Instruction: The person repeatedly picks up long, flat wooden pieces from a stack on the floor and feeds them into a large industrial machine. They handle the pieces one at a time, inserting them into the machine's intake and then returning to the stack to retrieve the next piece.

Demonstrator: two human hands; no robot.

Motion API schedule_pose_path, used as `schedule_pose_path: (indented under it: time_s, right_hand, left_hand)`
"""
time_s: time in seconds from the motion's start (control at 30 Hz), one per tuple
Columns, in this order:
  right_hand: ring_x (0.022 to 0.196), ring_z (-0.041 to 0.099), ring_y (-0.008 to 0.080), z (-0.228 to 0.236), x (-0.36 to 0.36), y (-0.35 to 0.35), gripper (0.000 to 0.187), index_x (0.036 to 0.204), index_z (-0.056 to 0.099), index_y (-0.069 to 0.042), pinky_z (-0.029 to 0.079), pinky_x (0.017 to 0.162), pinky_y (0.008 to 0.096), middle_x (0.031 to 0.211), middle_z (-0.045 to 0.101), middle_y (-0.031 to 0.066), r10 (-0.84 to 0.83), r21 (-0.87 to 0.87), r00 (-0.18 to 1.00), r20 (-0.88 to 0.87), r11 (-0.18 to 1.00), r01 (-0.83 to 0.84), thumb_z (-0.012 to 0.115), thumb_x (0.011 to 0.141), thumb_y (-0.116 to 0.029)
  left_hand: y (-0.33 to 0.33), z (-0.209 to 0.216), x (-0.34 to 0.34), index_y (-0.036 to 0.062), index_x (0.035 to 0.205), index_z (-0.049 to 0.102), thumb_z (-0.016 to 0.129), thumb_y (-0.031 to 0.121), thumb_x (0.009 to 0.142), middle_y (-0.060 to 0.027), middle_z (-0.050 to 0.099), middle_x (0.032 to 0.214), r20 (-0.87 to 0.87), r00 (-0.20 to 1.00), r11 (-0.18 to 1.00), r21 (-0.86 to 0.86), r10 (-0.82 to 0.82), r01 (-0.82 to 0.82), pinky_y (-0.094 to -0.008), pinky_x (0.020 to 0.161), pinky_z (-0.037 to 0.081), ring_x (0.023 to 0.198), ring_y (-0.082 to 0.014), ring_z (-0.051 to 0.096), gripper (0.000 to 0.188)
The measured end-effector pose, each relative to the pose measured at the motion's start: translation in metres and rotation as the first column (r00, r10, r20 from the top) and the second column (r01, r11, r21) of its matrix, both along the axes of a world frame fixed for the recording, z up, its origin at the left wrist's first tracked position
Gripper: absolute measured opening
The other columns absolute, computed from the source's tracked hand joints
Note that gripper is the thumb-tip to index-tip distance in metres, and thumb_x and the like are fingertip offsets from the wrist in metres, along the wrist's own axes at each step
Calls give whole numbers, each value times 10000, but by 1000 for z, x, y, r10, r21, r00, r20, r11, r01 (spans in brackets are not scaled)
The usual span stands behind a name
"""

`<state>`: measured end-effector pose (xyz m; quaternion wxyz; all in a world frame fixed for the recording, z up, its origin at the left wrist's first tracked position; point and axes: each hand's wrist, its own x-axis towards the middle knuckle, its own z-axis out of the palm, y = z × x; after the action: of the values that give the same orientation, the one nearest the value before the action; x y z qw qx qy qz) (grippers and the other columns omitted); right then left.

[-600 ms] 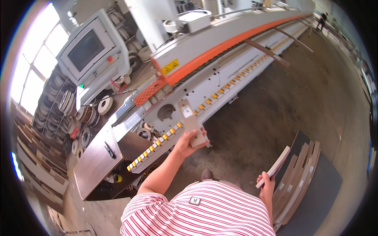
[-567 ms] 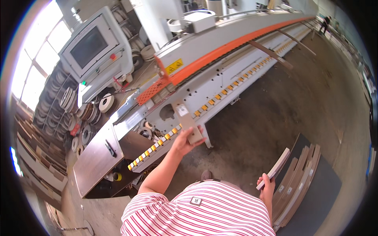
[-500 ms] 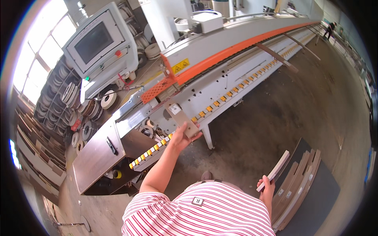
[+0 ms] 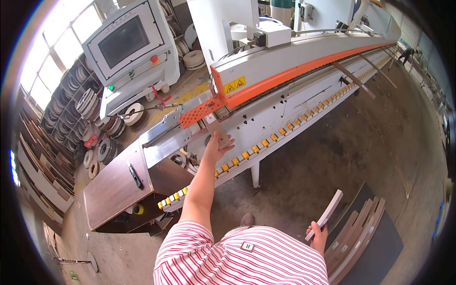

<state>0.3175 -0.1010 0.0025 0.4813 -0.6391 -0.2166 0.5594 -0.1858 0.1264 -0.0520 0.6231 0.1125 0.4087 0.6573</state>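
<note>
In my left hand is a short brown wooden board with a pale label. My fingers wrap round its near end. The board's far end reaches the perforated orange guard of a long grey machine, and its tip is partly hidden there. My right hand grips the lower end of a narrow pale wooden strip, held tilted upward. Beside that hand, several brown strips lie on a dark panel.
A row of yellow rollers runs along the machine's near side. A control screen stands at the left, above rolls of edging. A knife lies on the brown cabinet. Another person is far right.
My left hand has moved forward with the board, bringing its far end to the orange guard. My right hand still holds the strip. The whole view has shifted slightly.
</note>
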Motion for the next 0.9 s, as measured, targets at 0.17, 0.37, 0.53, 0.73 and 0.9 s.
schedule_pose_path:
  time_s: [0.17,0.37,0.53,0.73,0.9]
  right_hand:
    - [707,587,134,-12,4,3,370,1117,523,-16,518,650,292,847,594,60,-23,-35,999,-29,999,22,710,853,-195]
    - [705,586,138,-9,7,15,353,1104,521,-15,518,646,295,843,590,65,-14,-73,1000,-1,997,14,696,858,-198]
    - [708,586,131,-6,13,18,416,1159,531,-9,521,646,289,862,602,71,-12,-95,999,44,995,16,714,847,-214]
    - [697,584,131,-5,23,3,402,1152,532,-9,515,622,283,857,600,71,-54,-111,995,85,992,63,712,837,-184]
    - [725,592,150,-12,43,-32,507,1174,540,-2,509,626,307,880,597,77,-56,-66,977,206,995,71,768,774,-216]
  left_hand:
    - [23,-17,-13,-3,1245,438,428,449,1030,-198,617,1063,-34,994,994,3,107,-107,-558,846,576,955,-372,651,500]
    - [43,-6,5,2,1253,446,351,486,1042,-176,631,1028,-187,971,976,-131,148,-174,-499,807,605,875,-325,670,536]
    - [63,-6,20,19,1262,446,347,498,1039,-199,623,1052,-193,971,978,-125,139,-165,-509,784,604,886,-355,672,538]
    - [110,-1,59,16,1256,441,319,492,1046,-173,635,1015,-190,976,983,-126,110,-135,-484,793,612,880,-334,676,534]
    - [162,-22,76,3,1275,427,373,545,1014,-197,623,1046,-116,990,995,-58,73,-80,-534,771,609,934,-399,670,605]
